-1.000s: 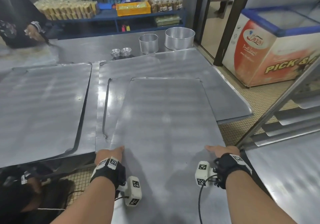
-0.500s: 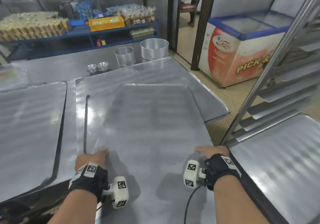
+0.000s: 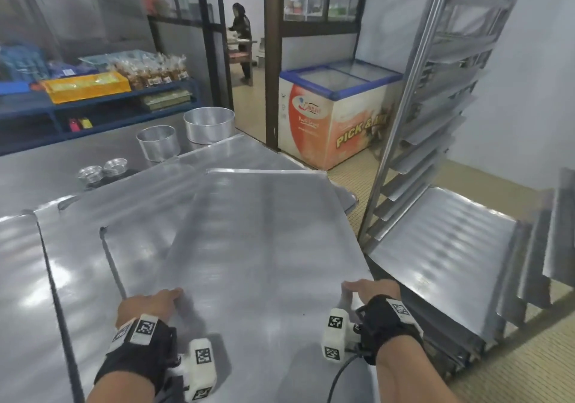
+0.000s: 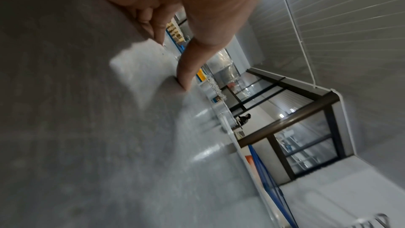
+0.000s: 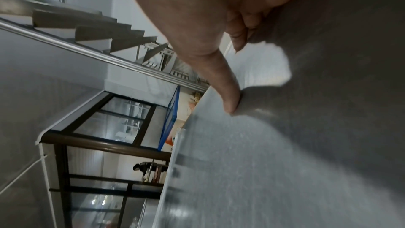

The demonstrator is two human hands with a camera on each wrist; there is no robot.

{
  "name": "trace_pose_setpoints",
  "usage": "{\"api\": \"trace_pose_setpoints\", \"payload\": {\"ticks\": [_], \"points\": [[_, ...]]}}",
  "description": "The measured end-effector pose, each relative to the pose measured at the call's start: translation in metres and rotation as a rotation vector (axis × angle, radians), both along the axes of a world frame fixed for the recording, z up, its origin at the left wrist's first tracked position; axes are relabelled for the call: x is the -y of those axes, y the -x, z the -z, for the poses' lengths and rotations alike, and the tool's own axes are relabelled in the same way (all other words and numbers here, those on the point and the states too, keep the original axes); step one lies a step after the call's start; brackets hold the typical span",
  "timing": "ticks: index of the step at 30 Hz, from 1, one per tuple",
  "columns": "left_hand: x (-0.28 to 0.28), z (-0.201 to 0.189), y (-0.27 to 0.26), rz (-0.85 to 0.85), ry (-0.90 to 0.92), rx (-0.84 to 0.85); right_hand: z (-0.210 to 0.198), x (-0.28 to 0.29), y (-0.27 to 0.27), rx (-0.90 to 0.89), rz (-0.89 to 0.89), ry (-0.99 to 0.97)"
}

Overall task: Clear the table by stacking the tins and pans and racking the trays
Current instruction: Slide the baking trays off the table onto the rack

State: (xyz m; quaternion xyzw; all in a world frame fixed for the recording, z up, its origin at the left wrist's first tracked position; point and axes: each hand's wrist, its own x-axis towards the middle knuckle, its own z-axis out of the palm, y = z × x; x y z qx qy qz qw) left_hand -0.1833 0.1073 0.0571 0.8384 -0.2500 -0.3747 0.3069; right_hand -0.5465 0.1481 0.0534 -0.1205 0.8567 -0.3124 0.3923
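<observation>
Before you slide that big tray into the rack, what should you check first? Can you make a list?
1. Both hands hold the tray: left hand and right hand grip its near edge, ok.
2. Tray empty on top: ok.
3. Tray lifted off the trays underneath: far end raised, ok.
4. Tray lined up with the rack: it points left of it, not ok.
5. Free slot in the rack: cannot tell.
6. Round pans out of the way: ok.

Both hands [image 3: 258, 293] have swung the tray [image 3: 264, 247] rackward.
</observation>
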Motion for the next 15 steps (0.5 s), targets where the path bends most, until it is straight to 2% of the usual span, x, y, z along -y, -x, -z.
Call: {"api": "trace_pose_setpoints", "payload": {"ticks": [7, 10, 15], "points": [[0.007, -0.001, -0.032, 0.267, 0.006, 0.016, -0.003, -0.067, -0.041, 0.012, 0.209, 0.061], [0.006, 0.001, -0.035, 0.364, 0.037, -0.027, -0.003, -0.096, -0.055, 0.016, 0.309, 0.061], [0.0, 0.0, -0.024, 0.488, -0.028, 0.001, -0.002, -0.146, -0.065, -0.03, 0.43, 0.084]]}}
